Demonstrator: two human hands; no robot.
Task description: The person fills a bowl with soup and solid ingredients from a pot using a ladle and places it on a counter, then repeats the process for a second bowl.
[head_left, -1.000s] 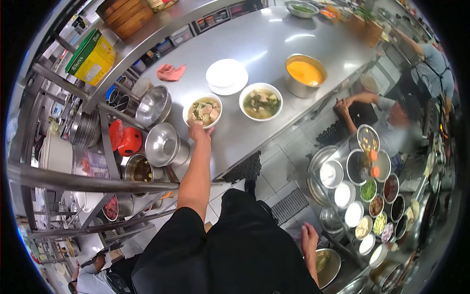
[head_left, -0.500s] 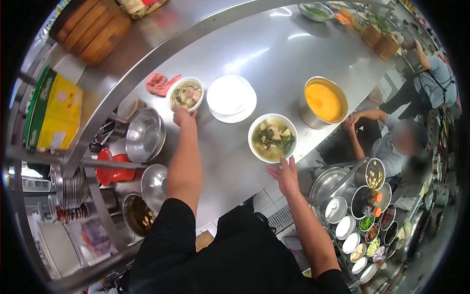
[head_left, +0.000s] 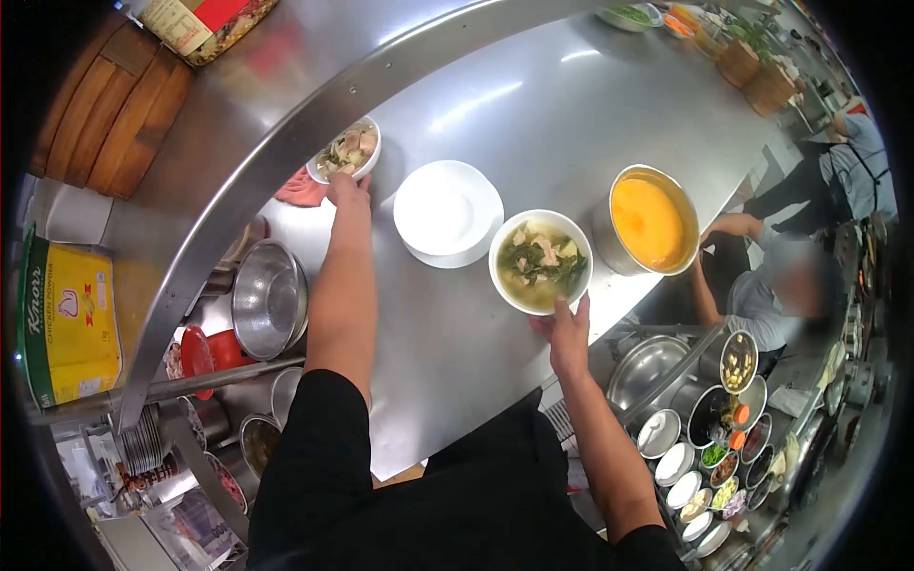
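Observation:
My left hand grips the near rim of a white bowl of soup with pale meat pieces and greens, held near the steel shelf rail. A pink cloth lies beside and below that bowl. My right hand holds a second white bowl of soup, its thumb at the rim and fingers partly hidden beneath. Leafy greens and pale pieces float in this broth. Between the two bowls, white plates or dishes are stacked on the steel counter.
A steel pot of orange liquid stands near the counter's right edge, beside a crouching or seated co-worker. Metal bowls sit at lower left. A shelf rail arches overhead. Ingredient containers fill the lower right.
The left bowl has moved away, up toward the shelf rail, with my left hand on it. My right hand now has a fuller hold on its bowl, which appears slightly raised. The view has shifted.

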